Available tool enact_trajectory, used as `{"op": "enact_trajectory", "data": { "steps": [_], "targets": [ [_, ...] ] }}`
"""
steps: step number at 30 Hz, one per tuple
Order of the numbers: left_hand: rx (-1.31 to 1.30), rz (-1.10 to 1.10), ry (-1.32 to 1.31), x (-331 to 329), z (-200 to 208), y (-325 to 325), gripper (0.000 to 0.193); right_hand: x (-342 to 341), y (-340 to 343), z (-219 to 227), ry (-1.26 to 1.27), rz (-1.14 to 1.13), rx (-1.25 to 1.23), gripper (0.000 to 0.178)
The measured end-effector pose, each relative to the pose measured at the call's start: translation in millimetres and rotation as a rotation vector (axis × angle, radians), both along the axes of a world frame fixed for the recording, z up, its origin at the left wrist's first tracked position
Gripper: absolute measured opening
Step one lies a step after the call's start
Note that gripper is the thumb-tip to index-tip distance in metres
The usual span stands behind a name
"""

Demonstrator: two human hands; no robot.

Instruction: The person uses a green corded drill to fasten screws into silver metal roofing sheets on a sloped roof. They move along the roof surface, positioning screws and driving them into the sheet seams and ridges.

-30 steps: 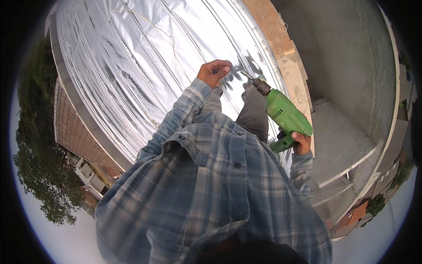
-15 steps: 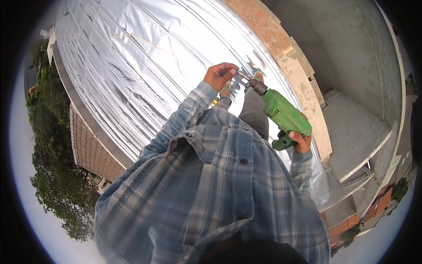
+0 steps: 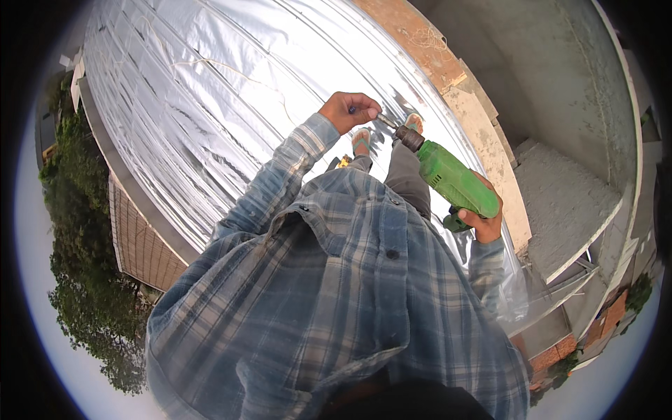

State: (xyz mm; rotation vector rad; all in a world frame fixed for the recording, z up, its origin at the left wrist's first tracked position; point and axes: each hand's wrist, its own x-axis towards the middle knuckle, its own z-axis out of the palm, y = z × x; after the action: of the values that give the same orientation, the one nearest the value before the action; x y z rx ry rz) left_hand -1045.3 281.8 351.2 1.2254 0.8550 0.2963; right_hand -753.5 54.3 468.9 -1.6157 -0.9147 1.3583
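A green power drill [image 3: 458,180] is gripped at its handle by my right hand [image 3: 486,222]. Its dark chuck [image 3: 409,138] points up and to the left, holding a slim metal bit [image 3: 386,121]. At the bit's tip, the thumb and fingers of my left hand [image 3: 348,112] are pinched together. Within the left fingers shows a small dark bluish piece, too small to name. Beneath both hands spreads shiny silver foil sheeting [image 3: 231,91] over a ribbed surface. My feet in sandals [image 3: 361,140] stand on it, just past the hands.
A pale cord [image 3: 210,61] lies across the foil. Along the right runs a concrete and brown ledge [image 3: 483,129], with a tangle of thin wire [image 3: 430,38] farther up. Beyond it is a grey concrete wall and recess [image 3: 560,77]. Trees [image 3: 91,266] and a tiled roof [image 3: 143,241] lie off to the left.
My left hand has shifted slightly left and up, its fingers turning so the small bluish piece now shows within them. The drill and right hand have moved slightly right.
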Motion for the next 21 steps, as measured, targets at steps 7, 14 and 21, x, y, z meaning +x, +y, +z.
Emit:
{"op": "enact_trajectory", "data": {
  "steps": [7,14,21],
  "targets": [
    [0.121,0.061,0.014,-15.0,19.7,-2.1,0.02,-30.2,-12.9,-2.1,0.152,-0.134,-0.033,0.078],
    [0.14,0.187,-0.206,-17.6,30.7,-15.5,0.015,-43.8,-17.7,10.5,0.261,-0.206,-0.049,0.08],
    [0.264,-0.028,0.034,-16.1,64.2,-2.6,0.027,-50.3,-34.0,10.5,0.116,-0.256,0.054,0.076]
  ]
}}
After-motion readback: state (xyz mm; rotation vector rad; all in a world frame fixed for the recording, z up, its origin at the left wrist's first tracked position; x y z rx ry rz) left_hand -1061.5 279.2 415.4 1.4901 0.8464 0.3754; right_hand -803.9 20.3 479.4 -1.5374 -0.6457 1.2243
